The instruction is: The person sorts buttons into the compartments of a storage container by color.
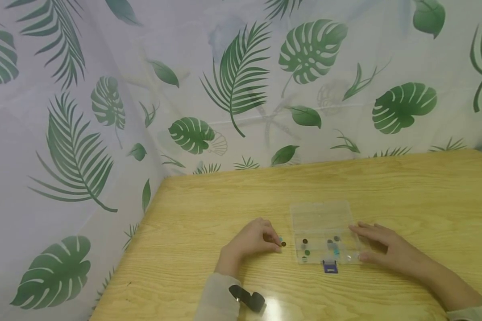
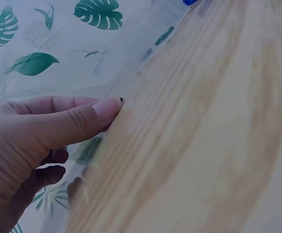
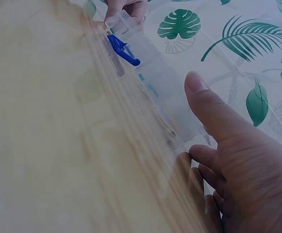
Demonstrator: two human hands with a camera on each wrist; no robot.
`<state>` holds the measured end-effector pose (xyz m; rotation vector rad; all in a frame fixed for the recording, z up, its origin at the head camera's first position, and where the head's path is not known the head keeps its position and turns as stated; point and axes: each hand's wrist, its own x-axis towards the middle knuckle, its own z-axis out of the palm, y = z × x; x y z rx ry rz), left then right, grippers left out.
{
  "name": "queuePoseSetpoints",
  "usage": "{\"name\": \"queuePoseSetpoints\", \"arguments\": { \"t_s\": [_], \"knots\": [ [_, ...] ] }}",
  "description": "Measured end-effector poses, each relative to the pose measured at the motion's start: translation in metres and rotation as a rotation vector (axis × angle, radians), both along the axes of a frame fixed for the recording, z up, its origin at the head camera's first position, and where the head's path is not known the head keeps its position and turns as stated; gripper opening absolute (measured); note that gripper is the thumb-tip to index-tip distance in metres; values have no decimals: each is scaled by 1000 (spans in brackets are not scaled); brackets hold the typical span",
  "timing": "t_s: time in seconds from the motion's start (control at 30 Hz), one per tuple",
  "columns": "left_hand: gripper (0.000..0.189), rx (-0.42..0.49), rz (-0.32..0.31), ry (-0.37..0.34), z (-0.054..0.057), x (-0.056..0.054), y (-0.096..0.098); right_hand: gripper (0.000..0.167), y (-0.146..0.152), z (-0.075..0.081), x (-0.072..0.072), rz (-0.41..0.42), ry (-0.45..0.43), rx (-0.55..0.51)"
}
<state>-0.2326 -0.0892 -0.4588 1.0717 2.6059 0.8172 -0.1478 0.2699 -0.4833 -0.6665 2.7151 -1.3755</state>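
My left hand [image 1: 255, 238] is left of a clear plastic compartment box [image 1: 323, 218]. Its thumb and index finger pinch a small dark disc [image 2: 122, 100], whose edge peeks past the thumb tip in the left wrist view. A light-blue piece [image 1: 280, 239] lies close to those fingertips. The box lies with its lid [image 1: 321, 215] raised at the back and a blue-purple latch [image 1: 330, 267] at the front. Several small round pieces are inside: brown [image 1: 305, 241], green [image 1: 307, 253], blue [image 1: 336, 252]. My right hand [image 1: 389, 249] rests at the box's right side, fingers extended and thumb apart.
The box stands on a light wood-grain table [image 1: 209, 205]. Behind and to the left hangs a white cloth [image 1: 144, 111] printed with green leaves. A black strap [image 1: 247, 298] is around the left wrist, over a pale sleeve.
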Motion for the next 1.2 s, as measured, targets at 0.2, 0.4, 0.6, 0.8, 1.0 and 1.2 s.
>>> {"name": "queuePoseSetpoints", "arguments": {
  "t_s": [0.2,0.4,0.6,0.8,1.0,1.2],
  "knots": [
    [12,13,-4,-12,-1,-1,0,63,0,1,0,-2,-9,-1],
    [11,4,10,-16,-3,-2,1,63,0,3,1,-13,-16,7],
    [11,42,45,-24,0,-1,2,63,-1,4,2,-7,-8,-5],
    [9,85,81,29,6,0,4,62,-2,6,2,2,-20,-21],
    [10,67,61,212,9,-1,8,63,-1,3,1,1,-10,-22],
    [11,115,2,408,6,-2,19,62,-2,3,2,1,-14,-20]
  ]
}}
